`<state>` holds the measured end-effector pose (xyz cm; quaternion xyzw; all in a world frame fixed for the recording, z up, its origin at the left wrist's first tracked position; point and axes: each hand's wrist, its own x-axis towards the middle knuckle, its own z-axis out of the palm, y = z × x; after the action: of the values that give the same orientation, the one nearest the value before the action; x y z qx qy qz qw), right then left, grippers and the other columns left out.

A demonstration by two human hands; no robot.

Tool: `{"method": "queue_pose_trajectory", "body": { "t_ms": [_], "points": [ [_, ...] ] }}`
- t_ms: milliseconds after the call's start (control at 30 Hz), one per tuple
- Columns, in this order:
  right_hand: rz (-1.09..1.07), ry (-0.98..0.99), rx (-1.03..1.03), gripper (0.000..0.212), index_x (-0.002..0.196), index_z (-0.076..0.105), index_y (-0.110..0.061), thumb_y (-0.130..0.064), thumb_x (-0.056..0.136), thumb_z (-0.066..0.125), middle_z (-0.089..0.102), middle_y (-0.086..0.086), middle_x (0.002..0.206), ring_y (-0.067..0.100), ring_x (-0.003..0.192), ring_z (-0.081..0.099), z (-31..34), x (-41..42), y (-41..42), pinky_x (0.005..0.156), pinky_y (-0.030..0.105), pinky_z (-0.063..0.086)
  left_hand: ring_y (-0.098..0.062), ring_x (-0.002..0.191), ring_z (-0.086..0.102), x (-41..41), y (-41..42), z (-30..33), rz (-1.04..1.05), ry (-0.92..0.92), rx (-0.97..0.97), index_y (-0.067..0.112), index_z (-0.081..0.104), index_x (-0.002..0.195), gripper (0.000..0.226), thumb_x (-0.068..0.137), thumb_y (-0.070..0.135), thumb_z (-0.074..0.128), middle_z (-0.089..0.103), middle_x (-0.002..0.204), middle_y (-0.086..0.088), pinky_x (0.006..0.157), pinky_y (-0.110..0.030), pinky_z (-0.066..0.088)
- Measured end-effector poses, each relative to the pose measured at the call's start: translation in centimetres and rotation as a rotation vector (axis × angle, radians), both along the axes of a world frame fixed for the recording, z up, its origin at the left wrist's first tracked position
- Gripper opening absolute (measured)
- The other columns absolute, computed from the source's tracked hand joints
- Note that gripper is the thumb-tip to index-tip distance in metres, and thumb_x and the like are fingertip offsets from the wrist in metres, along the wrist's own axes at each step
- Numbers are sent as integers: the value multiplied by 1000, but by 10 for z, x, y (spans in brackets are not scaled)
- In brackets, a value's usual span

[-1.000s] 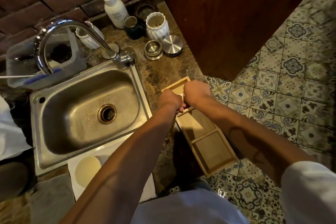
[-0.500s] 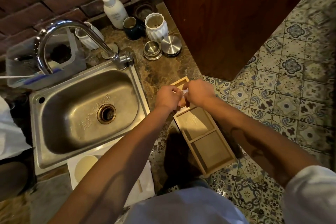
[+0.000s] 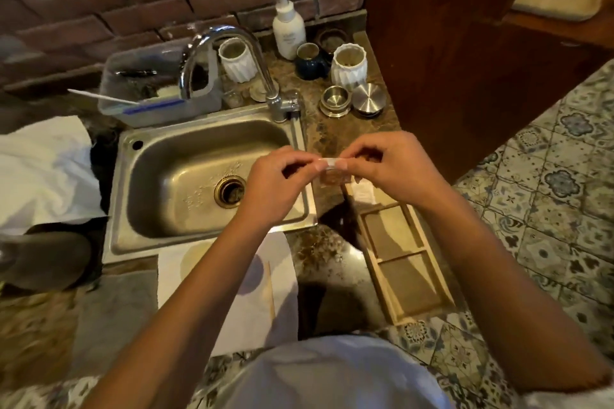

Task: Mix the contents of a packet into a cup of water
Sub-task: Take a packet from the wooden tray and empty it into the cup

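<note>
While both hands, left (image 3: 277, 181) and right (image 3: 385, 164), pinch the packet (image 3: 332, 169) at frame centre, a sharp tear could spill powder beside the sink (image 3: 206, 139).

Two hands (image 3: 275, 176) (image 3: 392, 164), one packet (image 3: 332, 169), one sink (image 3: 199, 176), one tap (image 3: 232, 56), one pump bottle (image 3: 288, 26), two white ribbed jars (image 3: 237, 60) (image 3: 349, 66), two round metal tins (image 3: 335, 100) (image 3: 368, 99), one wooden tray (image 3: 398, 259), one cup (image 3: 199, 259), one wooden stick (image 3: 269, 289)
</note>
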<state>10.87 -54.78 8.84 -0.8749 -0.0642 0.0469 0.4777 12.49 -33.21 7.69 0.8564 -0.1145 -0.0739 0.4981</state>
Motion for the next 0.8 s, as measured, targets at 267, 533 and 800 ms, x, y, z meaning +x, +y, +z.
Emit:
{"method": "queue_pose_trajectory", "body": {
  "t_ms": [267, 533, 800],
  "points": [
    [68, 9, 322, 11, 98, 78, -5, -11, 88, 77, 79, 5, 82, 19, 75, 76, 37, -29, 92, 69, 36, 62, -11, 81, 64, -48, 81, 28, 83, -115, -113, 23, 78, 98, 9, 92, 25, 71, 69, 86, 2, 74, -24, 50],
    [17, -55, 143, 11, 92, 76, -12, -22, 88, 78, 74, 2, 79, 7, 68, 65, 49, -55, 156, 60, 16, 49, -20, 100, 68, -68, 152, 24, 154, -130, -294, 19, 77, 98, 10, 91, 22, 71, 72, 102, -1, 89, -36, 56],
    [61, -32, 193, 9, 87, 75, -14, -22, 88, 79, 73, 1, 72, 8, 59, 62, 54, -75, 207, 55, 19, 48, -17, 100, 69, -87, 192, 25, 167, -91, -408, 8, 78, 96, 9, 91, 11, 71, 73, 103, -6, 91, -32, 55]
  ]
}}
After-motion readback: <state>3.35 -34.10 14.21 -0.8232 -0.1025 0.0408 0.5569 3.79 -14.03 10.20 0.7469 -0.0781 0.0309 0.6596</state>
